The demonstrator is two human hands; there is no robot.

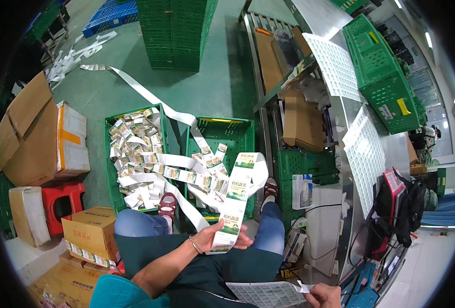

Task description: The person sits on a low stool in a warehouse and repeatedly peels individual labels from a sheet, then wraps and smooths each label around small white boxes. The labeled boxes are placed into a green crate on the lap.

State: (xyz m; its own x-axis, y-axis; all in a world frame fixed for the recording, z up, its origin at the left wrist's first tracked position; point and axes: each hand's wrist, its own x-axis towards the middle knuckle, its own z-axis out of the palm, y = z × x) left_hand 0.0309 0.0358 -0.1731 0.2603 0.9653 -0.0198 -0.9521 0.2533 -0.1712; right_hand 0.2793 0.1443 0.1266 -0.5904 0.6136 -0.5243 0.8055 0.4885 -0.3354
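My left hand holds a strip of printed labels between thumb and fingers; each label has a green design and writing. The strip rises from the palm and loops over at its top. Low in the view, my right hand pinches a small white piece at the corner of a sheet of small printed stickers, which lies across my lap. A green plastic crate heaped with label strips stands before me on the left. Strips trail from it into a second green crate between my feet.
On the right, a steel table bears more sticker sheets, a green crate and a black bag. Cartons and a red plastic stool stand at left. Stacked green crates are ahead; white backing strip crosses the floor.
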